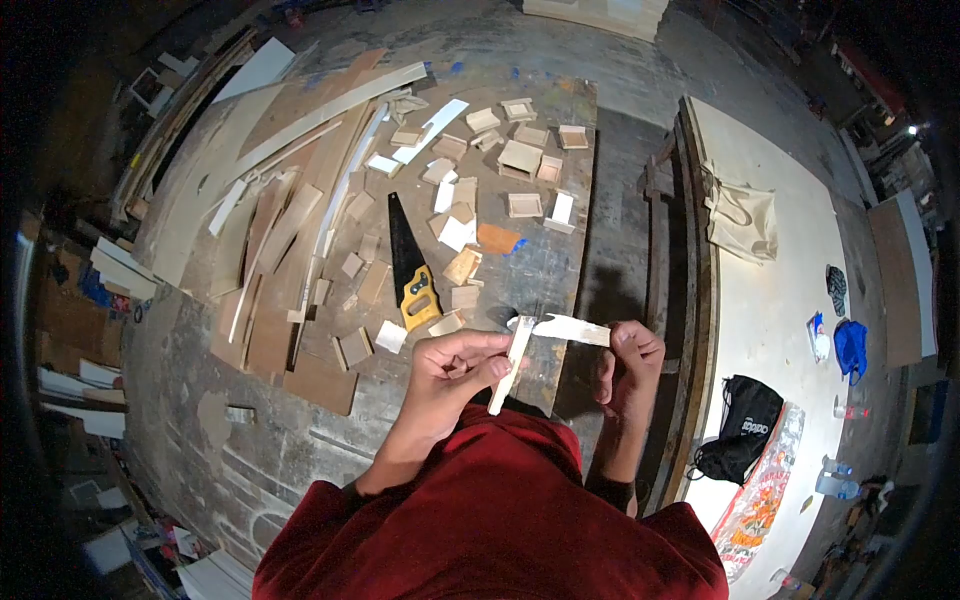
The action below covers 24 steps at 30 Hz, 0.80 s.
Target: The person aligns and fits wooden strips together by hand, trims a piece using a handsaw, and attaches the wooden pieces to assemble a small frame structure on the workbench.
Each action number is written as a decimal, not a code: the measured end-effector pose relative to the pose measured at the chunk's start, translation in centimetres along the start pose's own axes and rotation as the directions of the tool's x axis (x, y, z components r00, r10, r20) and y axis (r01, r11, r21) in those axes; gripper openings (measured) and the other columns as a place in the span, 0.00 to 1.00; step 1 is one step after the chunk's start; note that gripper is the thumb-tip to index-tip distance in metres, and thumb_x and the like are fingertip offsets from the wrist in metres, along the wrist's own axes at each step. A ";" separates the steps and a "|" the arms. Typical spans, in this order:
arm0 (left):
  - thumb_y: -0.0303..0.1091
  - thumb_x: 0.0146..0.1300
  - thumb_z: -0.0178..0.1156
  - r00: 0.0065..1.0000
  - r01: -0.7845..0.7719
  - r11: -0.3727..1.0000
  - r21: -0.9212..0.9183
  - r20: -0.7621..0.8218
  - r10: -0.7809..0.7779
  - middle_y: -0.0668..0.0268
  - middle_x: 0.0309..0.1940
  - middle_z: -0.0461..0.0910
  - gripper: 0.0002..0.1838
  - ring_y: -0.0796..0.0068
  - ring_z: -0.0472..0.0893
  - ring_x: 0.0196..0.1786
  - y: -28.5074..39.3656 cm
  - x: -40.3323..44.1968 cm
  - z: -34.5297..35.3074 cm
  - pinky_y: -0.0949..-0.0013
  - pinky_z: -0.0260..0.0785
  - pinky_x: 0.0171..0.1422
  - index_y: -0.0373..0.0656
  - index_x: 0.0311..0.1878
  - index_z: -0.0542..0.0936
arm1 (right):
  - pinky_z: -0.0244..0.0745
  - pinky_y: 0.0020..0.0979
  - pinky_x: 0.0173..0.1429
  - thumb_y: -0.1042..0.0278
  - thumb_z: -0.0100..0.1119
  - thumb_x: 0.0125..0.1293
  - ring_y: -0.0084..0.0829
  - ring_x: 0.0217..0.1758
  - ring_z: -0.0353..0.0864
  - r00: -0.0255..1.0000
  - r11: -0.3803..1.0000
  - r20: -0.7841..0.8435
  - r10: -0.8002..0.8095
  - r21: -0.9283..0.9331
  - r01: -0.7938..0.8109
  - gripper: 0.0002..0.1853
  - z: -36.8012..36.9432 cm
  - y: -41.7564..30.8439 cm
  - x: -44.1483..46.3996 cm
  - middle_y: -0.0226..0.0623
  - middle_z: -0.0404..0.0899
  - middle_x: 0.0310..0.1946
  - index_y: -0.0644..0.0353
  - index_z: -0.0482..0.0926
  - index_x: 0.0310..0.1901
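Note:
Between the thumb and fingers of my left hand [455, 375] is a narrow wooden strip [511, 368], held tilted in front of my chest. My right hand [632, 362] pinches the right end of a flat wooden stick [585, 331]. White, uneven material, which looks like glue, covers this stick's far end, close to the top of the strip. Whether the two pieces touch, I cannot tell. Beyond my hands, a handsaw [410, 265] with a black blade and yellow handle lies on the work board [340, 270].
Small wooden boxes [520, 160] and several offcuts are scattered over the board. Long planks [290, 230] lie at left. On the right, a pale table [800, 210] bears a cloth bag [742, 218], a black drawstring bag [742, 430] and a blue bag [851, 350].

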<state>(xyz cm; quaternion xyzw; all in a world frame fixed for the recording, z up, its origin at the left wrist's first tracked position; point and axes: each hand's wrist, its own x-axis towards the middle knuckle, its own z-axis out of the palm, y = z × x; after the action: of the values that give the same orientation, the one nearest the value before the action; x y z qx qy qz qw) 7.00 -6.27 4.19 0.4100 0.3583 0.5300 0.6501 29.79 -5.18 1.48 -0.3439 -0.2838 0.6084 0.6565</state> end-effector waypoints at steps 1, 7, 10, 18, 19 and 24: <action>0.19 0.62 0.64 1.000 0.003 1.000 0.000 0.002 -0.003 0.51 0.44 0.86 0.14 0.63 0.87 0.48 0.0 -0.1 0.1 0.62 0.81 0.54 0.31 0.52 0.81 | 0.62 0.25 0.10 0.73 0.57 0.71 0.25 0.06 0.68 1.000 1.000 -0.002 0.011 0.012 -0.011 0.08 0.5 -0.1 -0.1 0.40 0.76 0.13 0.69 0.80 0.35; 0.18 0.63 0.63 1.000 0.000 1.000 -0.014 -0.001 0.000 0.52 0.45 0.85 0.14 0.62 0.86 0.48 0.0 0.1 -0.1 0.64 0.81 0.54 0.31 0.53 0.80 | 0.62 0.24 0.10 0.73 0.57 0.72 0.25 0.06 0.68 0.999 0.999 -0.039 -0.028 0.028 0.030 0.08 0.2 0.4 0.4 0.39 0.76 0.13 0.69 0.80 0.36; 0.20 0.66 0.62 1.000 0.016 0.999 -0.035 0.002 -0.016 0.53 0.46 0.86 0.13 0.66 0.86 0.49 -0.6 0.2 -0.1 0.66 0.80 0.53 0.31 0.53 0.80 | 0.61 0.24 0.11 0.72 0.58 0.71 0.24 0.07 0.68 0.999 0.998 -0.012 -0.052 -0.031 0.052 0.09 0.6 0.3 0.2 0.38 0.76 0.13 0.69 0.81 0.36; 0.19 0.66 0.61 0.995 0.096 0.988 -0.118 0.008 -0.095 0.53 0.46 0.85 0.13 0.66 0.86 0.49 -1.3 0.5 0.0 0.67 0.79 0.53 0.32 0.54 0.80 | 0.57 0.22 0.09 0.67 0.57 0.72 0.20 0.05 0.63 0.999 0.992 -0.020 -0.047 -0.122 0.045 0.12 -0.4 0.0 0.0 0.32 0.71 0.11 0.65 0.77 0.32; 0.19 0.66 0.61 0.994 0.113 0.986 -0.121 0.012 -0.112 0.53 0.46 0.85 0.13 0.66 0.86 0.49 -1.4 0.5 0.2 0.67 0.79 0.53 0.32 0.54 0.80 | 0.57 0.22 0.09 0.67 0.57 0.72 0.20 0.05 0.63 0.998 0.991 -0.037 -0.042 -0.125 0.038 0.12 -0.2 0.1 0.1 0.32 0.71 0.11 0.65 0.77 0.32; 0.17 0.65 0.60 0.992 0.118 0.983 -0.141 0.071 -0.109 0.53 0.48 0.84 0.14 0.63 0.86 0.51 -1.8 0.7 0.6 0.65 0.80 0.53 0.33 0.54 0.79 | 0.58 0.23 0.10 0.70 0.57 0.71 0.21 0.06 0.65 0.991 0.991 -0.113 -0.077 -0.116 0.063 0.10 -0.8 -0.5 -0.4 0.35 0.73 0.13 0.68 0.79 0.33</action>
<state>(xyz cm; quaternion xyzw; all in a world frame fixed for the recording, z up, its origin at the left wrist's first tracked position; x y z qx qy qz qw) 8.35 -5.88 2.73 0.3572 0.3211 0.5035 0.7182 30.68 -5.69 1.41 -0.4052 -0.2904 0.5468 0.6727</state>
